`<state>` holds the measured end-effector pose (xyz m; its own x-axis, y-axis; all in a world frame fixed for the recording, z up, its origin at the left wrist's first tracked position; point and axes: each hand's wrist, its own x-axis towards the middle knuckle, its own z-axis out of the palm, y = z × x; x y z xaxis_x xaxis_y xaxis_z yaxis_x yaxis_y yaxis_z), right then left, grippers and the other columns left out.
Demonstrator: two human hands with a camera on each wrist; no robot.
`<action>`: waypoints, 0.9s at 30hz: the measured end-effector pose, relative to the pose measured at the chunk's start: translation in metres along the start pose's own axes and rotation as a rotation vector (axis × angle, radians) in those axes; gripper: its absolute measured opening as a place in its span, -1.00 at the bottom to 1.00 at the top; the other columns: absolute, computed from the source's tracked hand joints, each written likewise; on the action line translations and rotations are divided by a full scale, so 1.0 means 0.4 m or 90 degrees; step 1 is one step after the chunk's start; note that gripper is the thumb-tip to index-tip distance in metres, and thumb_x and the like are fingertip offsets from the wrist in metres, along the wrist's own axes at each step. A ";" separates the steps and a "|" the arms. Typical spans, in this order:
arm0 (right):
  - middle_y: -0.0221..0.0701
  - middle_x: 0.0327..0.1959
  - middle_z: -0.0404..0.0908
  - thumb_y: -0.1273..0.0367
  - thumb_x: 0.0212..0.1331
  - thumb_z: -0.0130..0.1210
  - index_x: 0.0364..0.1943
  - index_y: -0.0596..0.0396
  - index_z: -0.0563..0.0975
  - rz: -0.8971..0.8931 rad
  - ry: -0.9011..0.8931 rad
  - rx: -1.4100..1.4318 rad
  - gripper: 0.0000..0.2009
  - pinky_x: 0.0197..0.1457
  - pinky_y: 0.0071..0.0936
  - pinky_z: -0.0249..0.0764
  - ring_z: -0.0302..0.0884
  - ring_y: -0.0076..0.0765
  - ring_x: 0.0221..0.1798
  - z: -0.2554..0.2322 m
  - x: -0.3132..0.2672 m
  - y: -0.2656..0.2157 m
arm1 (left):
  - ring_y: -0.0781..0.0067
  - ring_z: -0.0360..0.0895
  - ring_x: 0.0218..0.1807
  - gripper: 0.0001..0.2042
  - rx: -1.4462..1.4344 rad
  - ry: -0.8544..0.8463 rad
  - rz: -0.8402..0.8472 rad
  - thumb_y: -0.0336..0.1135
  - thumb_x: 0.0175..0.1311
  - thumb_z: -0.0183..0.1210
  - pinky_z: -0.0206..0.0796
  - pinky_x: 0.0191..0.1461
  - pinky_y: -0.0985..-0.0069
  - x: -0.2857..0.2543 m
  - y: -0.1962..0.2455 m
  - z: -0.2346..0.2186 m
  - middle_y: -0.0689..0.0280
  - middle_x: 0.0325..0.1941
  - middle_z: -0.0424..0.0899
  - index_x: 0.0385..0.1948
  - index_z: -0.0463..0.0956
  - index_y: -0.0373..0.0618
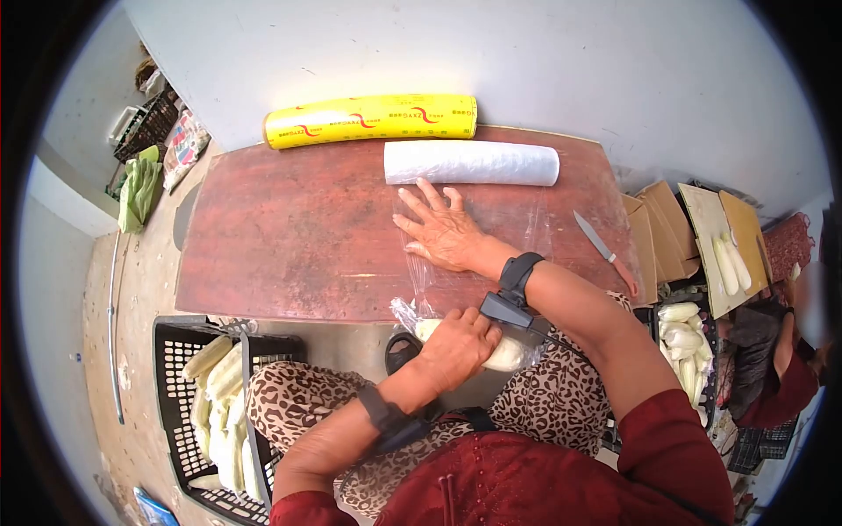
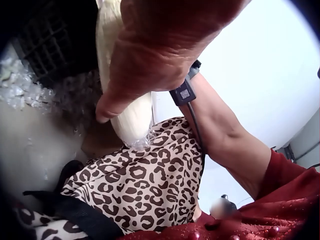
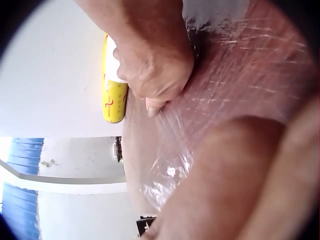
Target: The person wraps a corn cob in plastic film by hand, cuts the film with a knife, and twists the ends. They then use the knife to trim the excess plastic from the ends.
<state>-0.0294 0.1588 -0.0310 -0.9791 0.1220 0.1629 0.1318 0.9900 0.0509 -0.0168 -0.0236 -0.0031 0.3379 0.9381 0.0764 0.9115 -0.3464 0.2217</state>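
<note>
My left hand [image 1: 458, 349] curls round a pale, long vegetable [image 1: 507, 354] partly covered in clear film, below the table's front edge. In the left wrist view the vegetable [image 2: 132, 120] has crinkled film at its end. My right hand [image 1: 443, 235] lies on the table with fingers spread, over clear film [image 1: 526, 232] stretched from the white film roll [image 1: 474, 164]. Its fingertips are close to the roll's front side. Crumpled film [image 3: 172, 170] shines in the right wrist view. How the film joins the vegetable is partly hidden by my left hand.
A yellow printed roll [image 1: 373, 120] lies behind the white one. The knife [image 1: 605, 252] rests on the table's right side. Black crates of pale vegetables stand at lower left [image 1: 182, 438] and right [image 1: 709, 386]. Cardboard [image 1: 667, 232] leans right; another person's sleeve [image 1: 776, 394] shows beyond.
</note>
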 end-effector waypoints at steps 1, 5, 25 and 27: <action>-0.20 0.53 0.04 -0.02 0.32 0.01 0.32 -0.16 0.41 0.003 -0.001 0.001 -0.46 0.41 0.18 -0.18 -0.25 0.05 0.59 -0.004 0.003 -0.002 | 0.20 0.49 -0.01 -0.49 -0.015 0.013 0.011 -0.16 -0.09 0.38 0.34 0.02 0.35 -0.005 0.007 0.012 0.22 -0.18 0.57 -0.05 0.51 -0.17; -0.20 0.52 0.06 -0.01 0.33 0.00 0.31 -0.14 0.42 0.005 -0.001 0.010 -0.47 0.40 0.19 -0.15 -0.20 0.06 0.58 -0.003 0.011 -0.003 | 0.06 0.56 0.05 -0.48 -0.260 -0.210 -0.053 -0.12 -0.11 0.43 0.43 0.07 0.26 -0.034 0.056 0.058 0.13 -0.12 0.63 -0.08 0.55 -0.17; -0.28 0.18 0.53 -0.05 0.31 0.10 0.19 0.10 0.48 0.273 -0.176 0.859 -0.43 0.05 -0.33 0.49 0.57 -0.34 0.09 -0.302 -0.197 0.156 | 0.53 0.60 -0.14 -0.41 -1.114 -0.176 -0.300 -0.12 0.23 0.30 0.50 -0.07 0.55 -0.044 -0.069 -0.118 0.23 -0.08 0.62 0.22 0.37 -0.24; -0.29 0.21 0.50 -0.14 0.26 0.12 0.27 0.11 0.41 0.237 -0.211 0.992 -0.31 0.08 -0.38 0.47 0.52 -0.38 0.17 -0.318 -0.246 0.151 | 0.45 0.64 -0.16 -0.40 -1.238 -0.142 -0.291 -0.15 0.23 0.30 0.57 -0.10 0.50 -0.044 -0.071 -0.119 0.19 -0.10 0.62 0.22 0.34 -0.28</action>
<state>0.0947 0.1974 0.0815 -0.9466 0.1627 -0.2784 0.2805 -0.0100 -0.9598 -0.0597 -0.0300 0.0356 0.3556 0.8687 -0.3449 -0.4471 0.4821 0.7535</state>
